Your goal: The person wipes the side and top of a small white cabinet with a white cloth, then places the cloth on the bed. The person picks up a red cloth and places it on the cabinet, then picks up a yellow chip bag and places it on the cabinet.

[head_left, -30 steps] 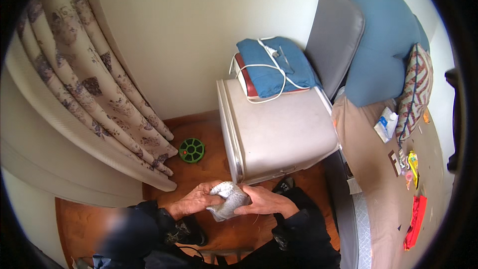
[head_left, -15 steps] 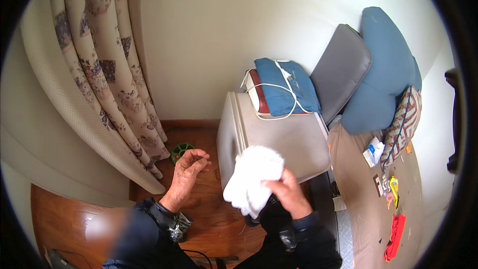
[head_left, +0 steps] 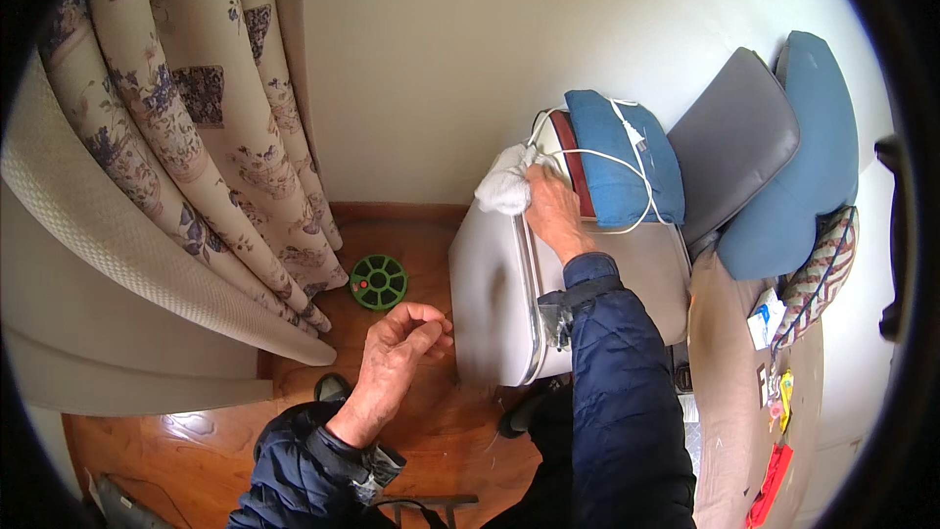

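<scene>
Fingers! Clutched white cloth (head_left: 504, 192) in right hand (head_left: 554, 210) | curled loosely, narrow gap, left hand (head_left: 394, 358) | looked soft, light; best gripped by bunched folds

Near the centre, two hands, one left hand (head_left: 397, 360) and one right hand (head_left: 555, 211); one white cloth (head_left: 503, 188); one green wheel (head_left: 378, 282). Right, one zigzag pillow (head_left: 828, 251); lower right, one red packet (head_left: 771, 486).
</scene>
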A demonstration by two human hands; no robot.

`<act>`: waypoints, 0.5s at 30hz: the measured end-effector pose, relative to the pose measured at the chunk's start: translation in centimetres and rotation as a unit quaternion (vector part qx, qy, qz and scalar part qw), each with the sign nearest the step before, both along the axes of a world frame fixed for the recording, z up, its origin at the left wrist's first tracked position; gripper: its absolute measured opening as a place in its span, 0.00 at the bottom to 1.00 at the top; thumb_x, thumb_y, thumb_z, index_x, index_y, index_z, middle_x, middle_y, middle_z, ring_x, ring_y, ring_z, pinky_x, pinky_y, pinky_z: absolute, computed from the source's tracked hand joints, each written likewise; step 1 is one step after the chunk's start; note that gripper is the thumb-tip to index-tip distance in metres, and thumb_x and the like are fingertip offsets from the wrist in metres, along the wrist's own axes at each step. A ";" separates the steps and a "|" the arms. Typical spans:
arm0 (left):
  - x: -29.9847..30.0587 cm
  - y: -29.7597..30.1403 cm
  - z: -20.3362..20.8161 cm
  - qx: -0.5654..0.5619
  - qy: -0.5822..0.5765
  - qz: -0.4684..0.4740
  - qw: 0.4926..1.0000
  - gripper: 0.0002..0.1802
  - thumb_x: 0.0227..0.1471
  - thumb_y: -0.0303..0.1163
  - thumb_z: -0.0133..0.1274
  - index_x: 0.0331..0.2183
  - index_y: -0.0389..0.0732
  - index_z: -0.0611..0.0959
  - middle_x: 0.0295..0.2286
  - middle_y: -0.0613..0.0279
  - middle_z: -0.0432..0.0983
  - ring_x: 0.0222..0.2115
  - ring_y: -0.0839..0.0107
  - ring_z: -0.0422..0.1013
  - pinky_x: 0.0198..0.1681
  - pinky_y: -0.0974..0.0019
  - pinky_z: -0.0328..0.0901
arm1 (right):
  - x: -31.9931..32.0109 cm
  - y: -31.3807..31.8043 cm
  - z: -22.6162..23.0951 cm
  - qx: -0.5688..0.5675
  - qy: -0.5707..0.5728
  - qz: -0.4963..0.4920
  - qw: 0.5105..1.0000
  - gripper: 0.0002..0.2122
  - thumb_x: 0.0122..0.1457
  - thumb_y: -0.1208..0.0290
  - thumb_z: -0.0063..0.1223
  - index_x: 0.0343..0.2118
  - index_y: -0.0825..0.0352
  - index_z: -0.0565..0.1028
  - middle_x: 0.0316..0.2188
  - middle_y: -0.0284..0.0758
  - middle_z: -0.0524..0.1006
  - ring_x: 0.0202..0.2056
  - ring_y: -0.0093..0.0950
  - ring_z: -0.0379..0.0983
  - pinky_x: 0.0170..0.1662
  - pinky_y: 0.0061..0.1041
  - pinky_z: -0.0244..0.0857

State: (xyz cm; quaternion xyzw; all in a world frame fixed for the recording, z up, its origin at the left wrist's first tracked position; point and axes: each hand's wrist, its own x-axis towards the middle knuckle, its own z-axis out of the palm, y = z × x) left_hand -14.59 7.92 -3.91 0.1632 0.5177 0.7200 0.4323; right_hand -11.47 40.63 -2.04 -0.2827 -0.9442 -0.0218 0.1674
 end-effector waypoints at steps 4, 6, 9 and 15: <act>0.1 0.3 -0.1 0.002 0.008 0.002 1.000 0.05 0.65 0.29 0.53 0.40 0.39 0.81 0.36 0.63 0.82 0.35 0.75 0.77 0.41 0.69 0.71 | 3.5 -0.3 -0.8 -0.004 0.020 0.064 0.998 0.15 0.50 0.84 0.56 0.42 0.67 0.72 0.40 0.46 0.78 0.44 0.51 0.77 0.43 0.49 0.75; 0.4 0.4 0.0 0.006 0.007 0.004 1.000 0.05 0.65 0.29 0.53 0.40 0.40 0.81 0.36 0.63 0.82 0.35 0.75 0.77 0.41 0.69 0.71 | 6.3 -2.3 -0.7 -0.006 0.016 0.090 0.996 0.14 0.51 0.81 0.57 0.42 0.66 0.73 0.38 0.45 0.77 0.44 0.50 0.76 0.40 0.49 0.75; 0.8 0.4 0.1 0.001 0.014 0.002 1.000 0.05 0.64 0.29 0.53 0.39 0.39 0.81 0.37 0.62 0.82 0.34 0.74 0.77 0.40 0.69 0.71 | 12.2 -7.2 -0.3 -0.013 0.015 0.108 0.994 0.14 0.52 0.78 0.58 0.43 0.63 0.74 0.36 0.41 0.75 0.40 0.45 0.75 0.34 0.45 0.75; 1.6 -0.3 -0.2 0.009 0.033 -0.018 0.999 0.04 0.64 0.28 0.53 0.38 0.40 0.81 0.36 0.64 0.81 0.33 0.74 0.77 0.40 0.69 0.72 | 26.0 -17.1 0.8 -0.180 -0.131 0.091 0.971 0.17 0.54 0.72 0.56 0.49 0.66 0.75 0.35 0.41 0.79 0.32 0.41 0.77 0.36 0.42 0.75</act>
